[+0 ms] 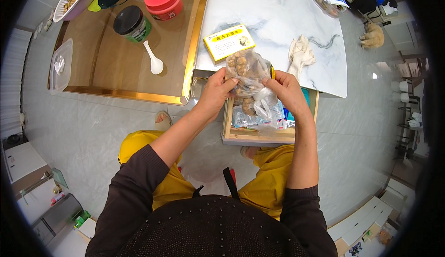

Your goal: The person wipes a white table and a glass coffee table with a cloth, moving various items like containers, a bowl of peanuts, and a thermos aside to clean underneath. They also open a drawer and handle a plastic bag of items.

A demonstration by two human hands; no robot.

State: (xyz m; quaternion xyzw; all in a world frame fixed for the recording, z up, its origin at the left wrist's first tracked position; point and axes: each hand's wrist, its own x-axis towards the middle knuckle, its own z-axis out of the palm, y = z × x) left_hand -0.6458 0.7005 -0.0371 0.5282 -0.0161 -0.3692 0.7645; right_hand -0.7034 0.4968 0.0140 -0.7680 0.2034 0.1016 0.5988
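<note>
Between both hands hangs a clear plastic bag of brown, rounded lumps, perhaps nuts or dried mushrooms. My left hand pinches its left side with thumb and fingers. On the right side, my right hand grips the same bag; a yellow-and-black edge shows behind those fingers. The bag's knotted plastic end droops toward me. Below it an open wooden drawer holds flat blue-and-white packets and other items partly hidden by the bag. Just beyond the bag lies a yellow-and-white medicine box bearing writing.
A crumpled off-white cloth lies on the marble-patterned top. On the brown glass tabletop are a white spoon, a black-lidded jar, a red tub and a plastic lid. A dog is on the floor.
</note>
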